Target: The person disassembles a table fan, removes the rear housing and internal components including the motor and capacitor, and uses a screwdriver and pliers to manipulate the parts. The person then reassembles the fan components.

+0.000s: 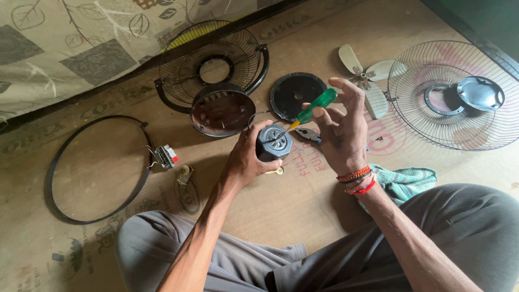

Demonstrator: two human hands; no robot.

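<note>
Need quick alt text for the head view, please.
Left hand grips a small grey motor housing while the right hand works a green-handled screwdriver into it. Fan guards, blade and ring lie on the floor.

Two wire fan guards (pixel 213 62) (pixel 457 94), one screwdriver (pixel 313 110), one blade set (pixel 365 78), one ring (pixel 97 167).

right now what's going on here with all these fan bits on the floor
A person sits on the floor with a fan taken apart around them. The left hand holds a small dark motor housing, and the right hand works a green-handled screwdriver into its top. Pliers lie just behind. Two wire guards, the blade, a round back cover and a loose ring lie spread about.
</note>
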